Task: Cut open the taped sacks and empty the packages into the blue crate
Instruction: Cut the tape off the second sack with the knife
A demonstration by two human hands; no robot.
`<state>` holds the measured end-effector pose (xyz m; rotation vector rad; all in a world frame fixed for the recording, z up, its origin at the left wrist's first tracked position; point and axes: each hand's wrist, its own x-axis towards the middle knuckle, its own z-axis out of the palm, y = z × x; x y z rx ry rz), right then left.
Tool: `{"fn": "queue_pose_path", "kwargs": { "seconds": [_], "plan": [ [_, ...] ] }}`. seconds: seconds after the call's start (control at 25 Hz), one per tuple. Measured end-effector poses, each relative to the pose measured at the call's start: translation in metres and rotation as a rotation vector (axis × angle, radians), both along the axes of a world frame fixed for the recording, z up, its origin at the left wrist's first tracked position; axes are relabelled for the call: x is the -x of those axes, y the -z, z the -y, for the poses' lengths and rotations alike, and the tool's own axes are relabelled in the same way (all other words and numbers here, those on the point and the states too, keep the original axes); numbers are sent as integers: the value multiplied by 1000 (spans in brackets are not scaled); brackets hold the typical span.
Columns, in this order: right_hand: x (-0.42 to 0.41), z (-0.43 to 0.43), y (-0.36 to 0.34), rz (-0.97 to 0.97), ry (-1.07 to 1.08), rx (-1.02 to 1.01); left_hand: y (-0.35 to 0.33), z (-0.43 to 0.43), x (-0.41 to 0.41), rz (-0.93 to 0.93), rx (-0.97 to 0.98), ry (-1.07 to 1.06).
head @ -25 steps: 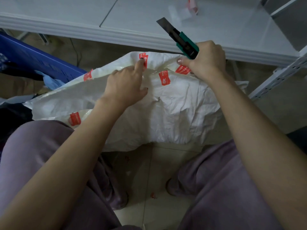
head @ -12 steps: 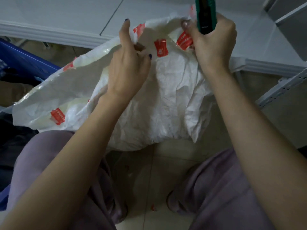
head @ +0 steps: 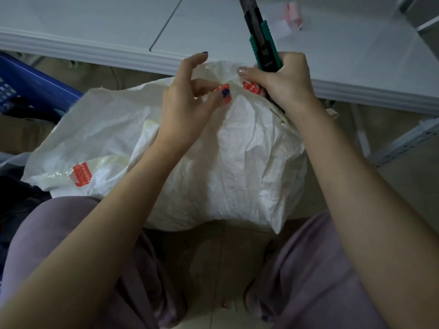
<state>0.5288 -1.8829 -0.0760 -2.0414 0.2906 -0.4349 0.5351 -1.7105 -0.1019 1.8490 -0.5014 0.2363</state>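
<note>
Pinches a red-printed tape strip (head: 225, 95) at the gathered mouth of the white woven sack (head: 225, 162) with the left hand (head: 187, 108), index finger lifted clear. Grips a green utility knife (head: 263, 43) in the right hand (head: 285, 84), blade up and away over the bench (head: 95, 32), thumb pressing the sack's edge. Keeps the sack low between the knees, mouth up toward the bench, long axis seemingly left-right, left end near the blue crate (head: 35, 91). Likely handles soft, crinkly, slippery; best taken at the bunched mouth or a corner. Cannot judge weight.

white sack (head: 225, 162): crumpled, red tape (head: 250, 87) at bunched top | blue crate (head: 35, 84): far left
</note>
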Motion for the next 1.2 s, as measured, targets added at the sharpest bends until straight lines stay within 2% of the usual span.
{"fn": "queue_pose_path", "kwargs": {
  "seconds": [0.2,0.24,0.4,0.48,0.64,0.8,0.96,1.08,1.2],
  "plan": [
    [-1,-4,8,86,16,22,2,1,-7,-247,316,43],
    [-1,-4,9,85,13,25,3,1,-10,-263,331,57],
    [0,0,12,17,10,76,3,-8,-18,-173,10,106],
    [3,4,11,-10,5,108,3,-11,-20,-160,-83,161],
    [11,12,11,-59,-32,121,0,-16,-25,-116,-114,289],
    [19,20,2,-11,47,-18,7,-11,-27,-202,-151,293],
    [39,45,-15,-31,-58,350,14,-6,-28,-186,-205,283],
    [52,56,-18,-108,-47,704,16,-2,-29,-175,-246,264],
    [58,51,-24,-109,-46,933,18,5,-27,-157,-288,255]
  ]
}}
